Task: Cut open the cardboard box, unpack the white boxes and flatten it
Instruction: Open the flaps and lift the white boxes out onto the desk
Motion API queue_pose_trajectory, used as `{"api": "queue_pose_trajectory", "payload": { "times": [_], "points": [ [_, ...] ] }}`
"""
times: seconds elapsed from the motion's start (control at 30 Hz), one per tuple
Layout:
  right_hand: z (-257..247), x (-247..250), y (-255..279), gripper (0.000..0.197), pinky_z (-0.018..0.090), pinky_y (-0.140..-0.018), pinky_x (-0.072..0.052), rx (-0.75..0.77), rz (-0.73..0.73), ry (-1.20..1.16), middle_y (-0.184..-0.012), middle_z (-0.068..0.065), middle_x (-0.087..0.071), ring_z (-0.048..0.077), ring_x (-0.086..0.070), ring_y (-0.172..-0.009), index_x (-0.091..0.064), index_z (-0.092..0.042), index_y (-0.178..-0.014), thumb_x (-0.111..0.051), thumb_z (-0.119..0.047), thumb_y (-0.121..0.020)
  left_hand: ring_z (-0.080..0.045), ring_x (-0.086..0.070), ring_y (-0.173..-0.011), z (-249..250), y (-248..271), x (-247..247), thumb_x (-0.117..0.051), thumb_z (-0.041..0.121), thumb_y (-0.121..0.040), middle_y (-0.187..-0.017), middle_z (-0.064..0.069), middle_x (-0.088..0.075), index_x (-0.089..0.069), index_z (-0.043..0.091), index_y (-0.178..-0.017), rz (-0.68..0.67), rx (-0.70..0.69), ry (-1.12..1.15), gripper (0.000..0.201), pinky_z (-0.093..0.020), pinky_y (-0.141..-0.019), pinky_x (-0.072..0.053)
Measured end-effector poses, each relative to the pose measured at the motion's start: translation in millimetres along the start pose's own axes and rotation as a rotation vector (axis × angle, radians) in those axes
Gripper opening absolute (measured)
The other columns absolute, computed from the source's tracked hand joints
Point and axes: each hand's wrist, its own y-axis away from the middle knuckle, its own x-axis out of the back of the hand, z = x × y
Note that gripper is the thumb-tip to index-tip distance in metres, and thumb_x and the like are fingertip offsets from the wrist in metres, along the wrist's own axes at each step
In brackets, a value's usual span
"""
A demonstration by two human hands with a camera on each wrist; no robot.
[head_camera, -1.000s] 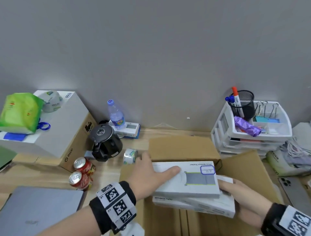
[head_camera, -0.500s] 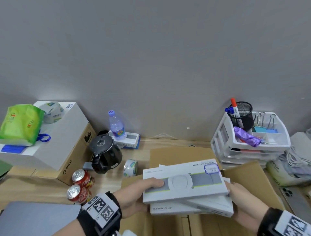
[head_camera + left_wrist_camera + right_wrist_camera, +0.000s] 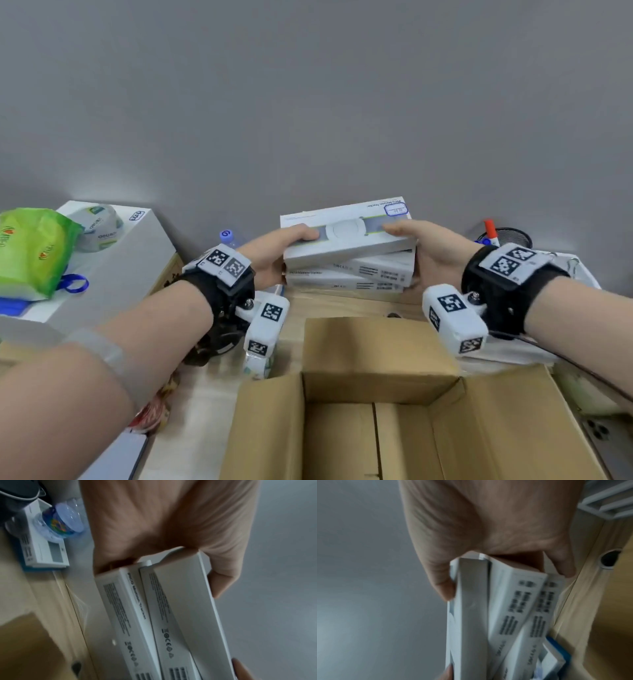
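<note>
A stack of three flat white boxes point(image 3: 347, 246) hangs in the air beyond the open cardboard box point(image 3: 376, 411), near the grey wall. My left hand point(image 3: 274, 250) grips the stack's left end, thumb on top. My right hand point(image 3: 421, 253) grips the right end the same way. The left wrist view shows the white boxes point(image 3: 168, 615) edge-on under my palm; the right wrist view shows the white boxes point(image 3: 496, 615) fanned slightly apart. The cardboard box stands with its flaps spread, and what shows of its inside holds nothing.
At the left stands a large white carton point(image 3: 102, 260) with a green packet point(image 3: 30, 250) and a tape roll on it. A water bottle point(image 3: 227, 236) and a small white device point(image 3: 44, 550) sit behind my left wrist. A pen cup point(image 3: 503, 236) and a white drawer unit stand at the right.
Both hands lifted the stack of white boxes up out of the cardboard box and carried it forward toward the wall. The cardboard box's inside has come into view.
</note>
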Motion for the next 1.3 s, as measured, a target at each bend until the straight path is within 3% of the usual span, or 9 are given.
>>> {"api": "queue_pose_trajectory", "payload": {
  "times": [0.07,0.13,0.3,0.53,0.73,0.87,0.97,1.07,1.3],
  "points": [
    [-4.3,4.5,-35.7,0.030,0.039,-0.064,-0.059,-0.065,-0.001,0.026,-0.099,0.009,-0.071,0.029,-0.071,-0.075,-0.064,-0.019,-0.112,-0.060,-0.035,-0.088,-0.028,-0.062,-0.101,-4.2,-31.6,2.6,-0.065,0.034,-0.084,-0.110,-0.012,-0.067,-0.065,0.016,-0.117,0.009,0.042,-0.021,0.038,-0.052,-0.109,-0.040],
    [2.1,10.9,-73.9,0.022,0.039,-0.066,-0.057,-0.116,0.000,0.008,-0.105,0.011,-0.065,0.031,-0.066,-0.078,-0.059,-0.019,-0.107,-0.057,-0.028,-0.087,-0.029,-0.063,-0.101,-16.9,-67.1,5.0,-0.067,0.033,-0.081,-0.111,-0.012,-0.068,-0.063,0.014,-0.125,0.026,0.094,-0.024,0.048,-0.051,-0.107,-0.045],
    [44.5,27.8,-150.7,0.004,0.043,-0.082,-0.049,-0.157,0.073,-0.068,-0.095,0.015,-0.063,0.034,-0.061,-0.082,-0.058,-0.014,-0.085,-0.054,-0.016,-0.086,-0.022,-0.069,-0.073,-58.0,-133.0,6.4,-0.057,0.020,-0.095,-0.084,-0.007,-0.071,-0.063,0.013,-0.105,0.061,0.245,-0.011,0.014,-0.033,-0.071,-0.057],
    [119.8,49.3,-231.6,0.029,0.050,-0.088,-0.047,-0.270,0.097,-0.016,-0.087,0.015,-0.064,0.038,-0.064,-0.085,-0.062,-0.014,-0.079,-0.067,-0.013,-0.051,-0.032,-0.063,-0.089,-113.3,-183.3,5.3,-0.067,0.022,-0.074,-0.100,-0.013,-0.065,-0.062,0.013,-0.110,0.087,0.394,-0.046,0.037,-0.048,-0.095,-0.052],
    [160.8,59.9,-280.8,0.056,0.066,-0.105,-0.038,-0.348,0.077,0.053,-0.094,0.019,-0.066,0.042,-0.063,-0.087,-0.066,-0.013,-0.062,-0.072,-0.011,-0.006,-0.023,-0.066,-0.075,-139.6,-203.6,7.3,-0.056,0.016,-0.091,-0.088,-0.007,-0.070,-0.060,0.011,-0.109,0.142,0.410,-0.079,0.019,-0.032,-0.069,-0.059],
    [192.3,74.7,-311.1,0.074,0.068,-0.100,-0.040,-0.339,0.161,-0.044,-0.127,0.014,-0.062,0.044,-0.068,-0.105,-0.067,-0.026,-0.105,-0.083,-0.040,-0.034,-0.030,-0.066,-0.089,-145.0,-205.7,3.8,-0.060,0.039,-0.089,-0.122,-0.014,-0.067,-0.062,0.015,-0.128,0.111,0.540,-0.200,0.045,-0.029,-0.043,-0.055],
    [212.9,76.0,-324.2,0.103,0.066,-0.100,-0.043,-0.339,0.141,-0.022,-0.140,0.014,-0.057,0.044,-0.066,-0.113,-0.059,-0.030,-0.131,-0.082,-0.060,-0.036,-0.035,-0.064,-0.097,-149.5,-211.2,6.8,-0.060,0.058,-0.081,-0.129,-0.017,-0.063,-0.060,0.015,-0.133,0.136,0.579,-0.364,0.068,-0.041,-0.080,-0.057],
    [202.6,63.2,-309.2,0.101,0.060,-0.100,-0.048,-0.346,0.160,-0.017,-0.140,0.016,-0.056,0.041,-0.065,-0.115,-0.054,-0.022,-0.138,-0.077,-0.055,-0.044,-0.041,-0.064,-0.109,-155.9,-217.8,10.2,-0.053,0.074,-0.066,-0.132,-0.022,-0.059,-0.057,0.017,-0.133,0.155,0.601,-0.565,0.089,-0.055,-0.104,-0.046],
    [204.9,59.6,-309.3,0.102,0.057,-0.095,-0.045,-0.384,0.191,-0.014,-0.130,0.012,-0.060,0.036,-0.068,-0.106,-0.055,-0.019,-0.133,-0.075,-0.040,-0.035,-0.035,-0.069,-0.102,-152.3,-215.3,12.1,-0.058,0.062,-0.086,-0.121,-0.017,-0.066,-0.056,0.013,-0.126,0.149,0.591,-0.485,0.063,-0.047,-0.080,-0.062]
  ]
}}
